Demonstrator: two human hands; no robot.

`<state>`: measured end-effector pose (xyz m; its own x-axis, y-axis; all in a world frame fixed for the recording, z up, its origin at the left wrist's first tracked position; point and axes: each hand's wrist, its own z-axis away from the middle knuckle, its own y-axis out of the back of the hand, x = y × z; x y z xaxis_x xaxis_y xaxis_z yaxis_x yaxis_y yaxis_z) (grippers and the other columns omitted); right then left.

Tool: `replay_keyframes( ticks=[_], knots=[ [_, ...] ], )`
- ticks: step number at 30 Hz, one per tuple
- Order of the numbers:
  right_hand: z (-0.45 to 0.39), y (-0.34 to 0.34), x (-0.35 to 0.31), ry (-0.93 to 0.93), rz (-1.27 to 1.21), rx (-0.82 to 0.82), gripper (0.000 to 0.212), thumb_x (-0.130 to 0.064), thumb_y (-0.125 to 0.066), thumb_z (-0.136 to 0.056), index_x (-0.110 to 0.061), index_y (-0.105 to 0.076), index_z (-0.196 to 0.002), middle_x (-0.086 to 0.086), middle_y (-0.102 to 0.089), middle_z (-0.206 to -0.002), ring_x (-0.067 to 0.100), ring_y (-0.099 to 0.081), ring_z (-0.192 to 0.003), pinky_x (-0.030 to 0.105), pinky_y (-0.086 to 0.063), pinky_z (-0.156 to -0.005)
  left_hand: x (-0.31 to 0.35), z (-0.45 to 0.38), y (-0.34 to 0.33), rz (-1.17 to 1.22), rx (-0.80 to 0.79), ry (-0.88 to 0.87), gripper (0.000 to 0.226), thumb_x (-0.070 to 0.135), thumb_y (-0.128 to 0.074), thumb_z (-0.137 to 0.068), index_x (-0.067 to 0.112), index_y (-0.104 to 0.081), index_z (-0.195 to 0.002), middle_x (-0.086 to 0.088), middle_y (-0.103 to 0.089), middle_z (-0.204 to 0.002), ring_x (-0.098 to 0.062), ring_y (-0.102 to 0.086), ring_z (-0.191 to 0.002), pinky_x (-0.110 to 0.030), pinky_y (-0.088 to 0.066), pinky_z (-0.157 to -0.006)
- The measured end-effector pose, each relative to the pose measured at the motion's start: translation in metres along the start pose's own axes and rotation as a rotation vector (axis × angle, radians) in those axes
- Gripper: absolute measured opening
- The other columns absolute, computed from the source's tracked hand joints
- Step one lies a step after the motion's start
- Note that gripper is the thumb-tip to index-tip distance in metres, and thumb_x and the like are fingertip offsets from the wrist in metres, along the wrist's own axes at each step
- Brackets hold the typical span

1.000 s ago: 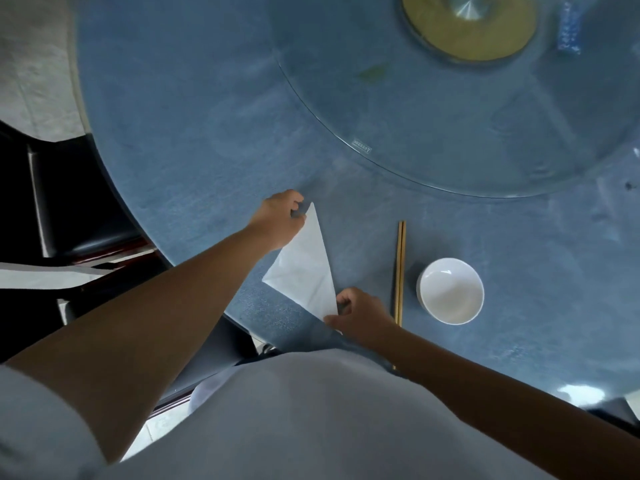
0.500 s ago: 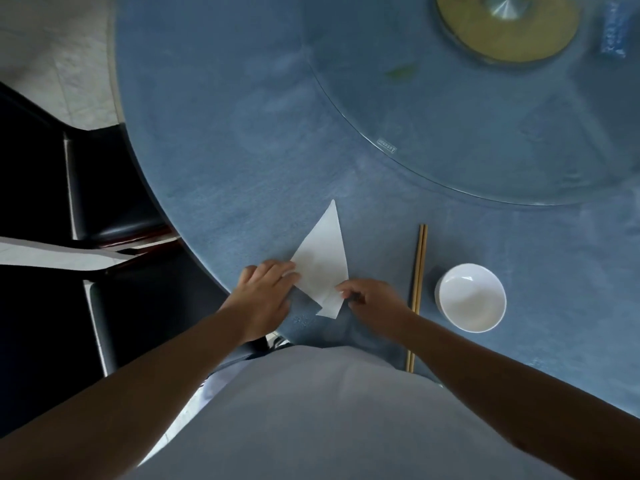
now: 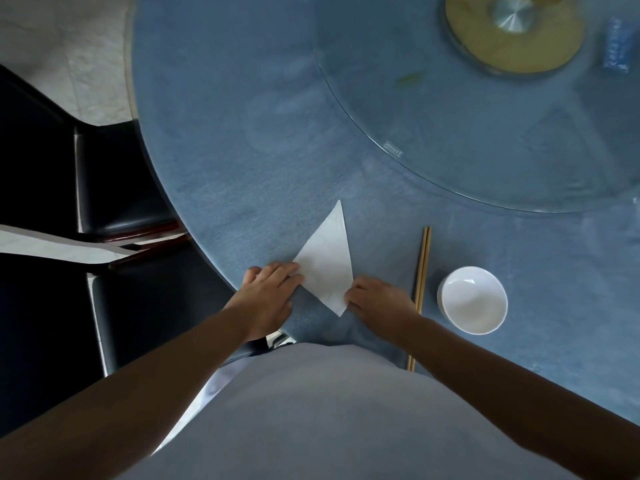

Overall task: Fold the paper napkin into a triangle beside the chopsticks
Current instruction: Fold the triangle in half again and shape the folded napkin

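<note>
A white paper napkin (image 3: 327,263) lies flat on the blue table (image 3: 242,168) as a narrow triangle, its tip pointing away from me. My left hand (image 3: 268,296) rests palm down with its fingertips on the napkin's left corner. My right hand (image 3: 379,299) touches the napkin's near right edge with bent fingers. A pair of wooden chopsticks (image 3: 422,265) lies just right of the napkin, running away from me, with its near part hidden under my right wrist.
A white bowl (image 3: 472,299) stands right of the chopsticks. A glass turntable (image 3: 485,133) with a gold hub (image 3: 512,29) covers the far table. Black chairs (image 3: 114,188) stand at the left, close to the table's edge.
My left hand came from the napkin's far tip down to its near left corner. My right hand stayed at the near right edge. The napkin lies flat as before.
</note>
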<state>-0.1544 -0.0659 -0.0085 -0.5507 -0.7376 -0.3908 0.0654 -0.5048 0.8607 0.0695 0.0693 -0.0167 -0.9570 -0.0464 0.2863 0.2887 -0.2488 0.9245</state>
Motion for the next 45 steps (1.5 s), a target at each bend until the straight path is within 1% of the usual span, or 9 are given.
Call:
replay_keyframes(
  ticks=[3,9,14,17,19,21,26,31,45],
  knots=[
    [0.001,0.004,-0.001,0.012,-0.108,0.133,0.008,-0.021,-0.059,-0.087,-0.021,-0.066,-0.082,-0.004,-0.058,-0.094,0.018,-0.054,-0.086,0.025,-0.035,-0.064,-0.001,-0.001,0.0,0.005,0.007,0.022,0.059,0.033,-0.063,-0.078,0.019,-0.048,-0.133,-0.002,-0.047,-0.141,-0.025,-0.041,-0.126,-0.047,-0.036,-0.094],
    [-0.005,0.019,0.0,0.068,-0.223,0.225,0.005,-0.018,-0.068,-0.085,-0.014,-0.069,-0.087,0.0,-0.069,-0.098,0.024,-0.058,-0.099,0.034,-0.046,-0.086,0.002,-0.007,0.0,0.061,0.051,0.069,0.067,0.048,-0.064,-0.08,0.02,-0.044,-0.137,0.0,-0.047,-0.141,-0.025,-0.038,-0.127,-0.046,-0.03,-0.097],
    [-0.022,0.03,-0.003,-0.13,-0.465,0.196,0.009,-0.028,-0.063,-0.088,-0.02,-0.066,-0.092,0.0,-0.065,-0.092,0.013,-0.056,-0.085,0.024,-0.037,-0.073,0.003,-0.014,-0.003,0.135,0.1,0.157,0.049,0.045,-0.066,-0.082,0.026,-0.056,-0.125,0.004,-0.047,-0.132,-0.018,-0.03,-0.125,-0.04,-0.019,-0.101],
    [-0.039,0.039,-0.004,-0.187,-0.556,0.235,0.009,-0.026,-0.065,-0.086,-0.02,-0.067,-0.092,-0.005,-0.067,-0.089,0.006,-0.057,-0.083,0.017,-0.036,-0.071,0.001,-0.016,-0.003,0.206,0.14,0.207,0.034,0.038,-0.067,-0.083,0.026,-0.064,-0.114,0.005,-0.049,-0.126,-0.017,-0.032,-0.122,-0.036,-0.016,-0.099],
    [-0.052,0.045,-0.004,-0.225,-0.587,0.267,0.009,-0.023,-0.067,-0.085,-0.018,-0.068,-0.092,-0.008,-0.065,-0.082,-0.001,-0.054,-0.077,0.005,-0.034,-0.067,0.001,-0.018,-0.003,0.247,0.176,0.237,0.022,0.032,-0.067,-0.083,0.025,-0.066,-0.104,0.006,-0.051,-0.12,-0.017,-0.035,-0.12,-0.034,-0.015,-0.097],
    [-0.064,0.049,-0.003,-0.261,-0.602,0.29,0.006,-0.022,-0.068,-0.084,-0.018,-0.066,-0.088,-0.012,-0.062,-0.074,0.0,-0.052,-0.069,0.001,-0.034,-0.062,-0.001,-0.019,-0.003,0.266,0.208,0.269,0.012,0.028,-0.068,-0.082,0.024,-0.066,-0.093,0.006,-0.053,-0.116,-0.018,-0.038,-0.118,-0.033,-0.015,-0.095],
    [-0.089,0.053,0.004,-0.348,-0.639,0.28,0.009,-0.024,-0.068,-0.084,-0.023,-0.06,-0.078,-0.016,-0.057,-0.063,-0.005,-0.051,-0.06,0.011,-0.036,-0.057,-0.002,-0.02,-0.003,0.324,0.228,0.37,0.009,0.028,-0.071,-0.08,0.023,-0.067,-0.086,0.003,-0.053,-0.118,-0.018,-0.036,-0.118,-0.035,-0.017,-0.094],
    [-0.102,0.047,0.009,-0.425,-0.588,0.247,0.01,-0.026,-0.065,-0.086,-0.02,-0.063,-0.079,-0.014,-0.055,-0.064,0.009,-0.052,-0.067,0.022,-0.035,-0.06,0.001,-0.025,-0.002,0.36,0.233,0.452,0.006,0.031,-0.071,-0.081,0.025,-0.069,-0.083,0.003,-0.052,-0.117,-0.02,-0.037,-0.115,-0.036,-0.019,-0.092],
    [-0.126,0.042,0.023,-0.559,-0.497,0.202,0.019,-0.033,-0.061,-0.086,-0.021,-0.06,-0.072,-0.008,-0.058,-0.067,0.017,-0.057,-0.074,0.025,-0.035,-0.063,-0.001,-0.034,0.002,0.384,0.236,0.519,0.01,0.033,-0.068,-0.083,0.024,-0.068,-0.084,0.004,-0.048,-0.108,-0.02,-0.038,-0.108,-0.036,-0.022,-0.089]
  ],
)
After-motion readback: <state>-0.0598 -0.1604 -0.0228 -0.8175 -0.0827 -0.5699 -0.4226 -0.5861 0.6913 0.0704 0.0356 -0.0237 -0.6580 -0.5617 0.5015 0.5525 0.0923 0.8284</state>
